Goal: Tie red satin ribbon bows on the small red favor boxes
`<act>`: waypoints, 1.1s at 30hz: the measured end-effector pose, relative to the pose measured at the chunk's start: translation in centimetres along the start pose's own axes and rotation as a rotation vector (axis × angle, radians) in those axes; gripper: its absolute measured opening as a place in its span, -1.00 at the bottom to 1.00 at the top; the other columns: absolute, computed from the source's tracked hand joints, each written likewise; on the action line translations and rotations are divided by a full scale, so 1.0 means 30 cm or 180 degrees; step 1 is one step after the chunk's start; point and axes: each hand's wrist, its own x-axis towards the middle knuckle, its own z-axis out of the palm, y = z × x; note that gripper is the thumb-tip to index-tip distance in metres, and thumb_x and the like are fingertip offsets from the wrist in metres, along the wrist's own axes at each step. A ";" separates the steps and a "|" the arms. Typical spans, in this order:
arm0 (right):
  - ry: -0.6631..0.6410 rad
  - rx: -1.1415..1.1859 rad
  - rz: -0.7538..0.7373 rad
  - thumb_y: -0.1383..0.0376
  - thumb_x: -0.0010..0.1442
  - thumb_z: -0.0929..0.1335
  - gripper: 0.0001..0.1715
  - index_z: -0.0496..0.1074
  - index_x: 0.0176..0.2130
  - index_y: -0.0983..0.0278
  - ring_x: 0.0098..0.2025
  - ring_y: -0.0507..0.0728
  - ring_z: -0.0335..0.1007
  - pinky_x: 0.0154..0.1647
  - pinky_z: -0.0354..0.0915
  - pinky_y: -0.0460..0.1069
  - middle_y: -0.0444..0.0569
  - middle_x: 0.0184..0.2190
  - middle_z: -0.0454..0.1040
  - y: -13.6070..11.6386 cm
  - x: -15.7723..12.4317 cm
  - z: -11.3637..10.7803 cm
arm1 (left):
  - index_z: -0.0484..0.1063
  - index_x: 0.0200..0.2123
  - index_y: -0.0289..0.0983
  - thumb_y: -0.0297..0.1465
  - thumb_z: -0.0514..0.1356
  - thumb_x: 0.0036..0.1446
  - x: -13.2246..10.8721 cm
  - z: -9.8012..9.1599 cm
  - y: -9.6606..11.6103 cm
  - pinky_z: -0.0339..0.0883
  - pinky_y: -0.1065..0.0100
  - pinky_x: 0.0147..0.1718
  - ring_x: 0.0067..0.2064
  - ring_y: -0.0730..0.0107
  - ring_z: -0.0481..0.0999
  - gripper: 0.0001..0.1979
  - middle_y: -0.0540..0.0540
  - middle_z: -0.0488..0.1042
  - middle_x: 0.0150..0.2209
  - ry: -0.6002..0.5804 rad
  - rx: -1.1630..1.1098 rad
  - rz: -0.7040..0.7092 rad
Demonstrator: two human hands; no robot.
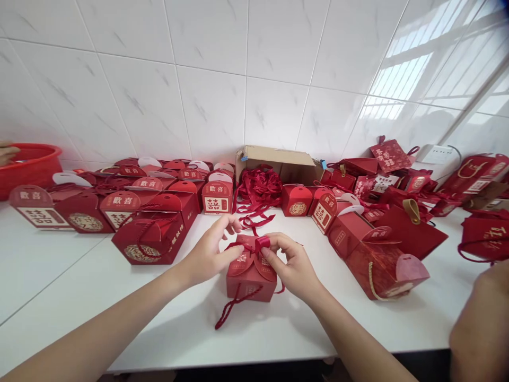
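In front of me on the white table stands a small red gift box (251, 286) with its curved flaps folded together on top. A dark red ribbon (262, 243) lies across those flaps in a loop. My right hand (293, 263) pinches this loop between thumb and fingers at the box's upper right. At the upper left, my left hand (214, 250) has its thumb against the ribbon and the flaps. Its other fingers are curled and held apart from the thumb. A twisted red cord handle (230, 309) hangs down the front of the box onto the table.
Rows of red gift boxes (145, 233) stand left. Behind is a cardboard carton (278, 155) with a heap of red ribbon (260, 185). More boxes and bags (374, 254) crowd the right, near a white power strip (437, 154). Another person's hand (7, 153) touches a red basin (29, 172).
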 end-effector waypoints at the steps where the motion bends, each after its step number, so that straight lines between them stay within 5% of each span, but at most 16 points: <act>1: -0.0077 0.0060 0.0042 0.25 0.22 0.29 -0.85 0.44 -0.27 0.24 -0.36 0.05 0.29 -0.24 0.26 -0.04 -0.07 -0.34 0.45 0.002 -0.001 -0.002 | 0.23 -0.27 -0.22 -0.24 0.12 0.08 -0.004 0.000 -0.025 0.26 0.29 -0.18 -0.18 0.30 0.36 -0.79 -0.05 0.35 -0.23 0.0006 -0.0059 -0.0279; 5: -0.0454 0.0469 0.0296 0.24 0.26 0.25 -0.84 0.38 -0.24 0.23 -0.26 0.07 0.38 -0.18 0.29 -0.03 -0.08 -0.34 0.46 -0.004 0.003 0.003 | 0.29 -0.38 -0.25 0.03 0.10 0.06 -0.017 0.024 -0.094 0.27 0.32 -0.28 -0.27 0.29 0.40 -0.58 -0.03 0.39 -0.35 -0.0389 -0.0684 -0.1232; 9: -0.0292 0.0469 0.0415 0.27 0.22 0.25 -0.88 0.34 -0.28 0.25 -0.30 0.07 0.41 -0.21 0.30 -0.03 -0.08 -0.39 0.47 -0.014 0.013 0.033 | 0.38 -0.45 -0.28 0.02 0.15 0.03 -0.026 0.021 -0.102 0.24 0.39 -0.37 -0.38 0.36 0.39 -0.56 -0.04 0.41 -0.45 -0.0733 -0.1380 -0.1513; 14: 0.0226 -0.0221 0.0457 0.31 0.14 0.26 -0.91 0.36 -0.35 0.24 -0.52 0.04 0.26 -0.45 0.18 -0.06 -0.14 -0.55 0.40 -0.020 0.028 0.075 | 0.28 -0.66 -0.29 -0.15 0.24 0.00 -0.017 -0.048 -0.033 0.11 0.43 -0.56 -0.55 0.50 0.20 -0.61 0.03 0.23 -0.64 -0.0420 -0.1413 -0.1239; 22: 0.0054 -0.1138 -0.0370 0.33 0.14 0.27 -0.87 0.42 -0.34 0.24 -0.38 0.10 0.35 -0.28 0.08 0.02 -0.10 -0.47 0.48 -0.038 0.013 0.077 | 0.46 -0.59 -0.28 -0.15 0.20 0.01 0.072 -0.059 0.187 0.28 0.37 -0.47 -0.47 0.39 0.34 -0.67 -0.03 0.37 -0.58 -0.0405 -0.0646 -0.0467; 27: 0.0189 -0.0415 0.0033 0.15 0.24 0.24 -0.61 0.29 -0.56 0.24 -0.48 0.07 0.27 -0.37 0.17 -0.01 -0.10 -0.59 0.36 -0.014 0.008 0.067 | 0.42 -0.06 -0.22 -0.17 0.15 0.12 0.102 -0.029 0.141 0.33 0.30 -0.17 -0.18 0.31 0.44 -0.63 -0.07 0.48 -0.24 -0.0044 -0.0888 -0.0055; 33: 0.0125 0.0388 0.0862 0.01 0.23 0.25 -0.60 0.46 -0.37 0.24 -0.32 0.13 0.41 -0.27 0.32 0.00 -0.03 -0.42 0.48 0.006 0.004 0.066 | 0.48 -0.34 -0.26 -0.19 0.27 0.03 0.039 -0.017 0.035 0.33 0.32 -0.22 -0.27 0.32 0.46 -0.75 -0.05 0.51 -0.34 -0.0367 -0.0195 -0.0288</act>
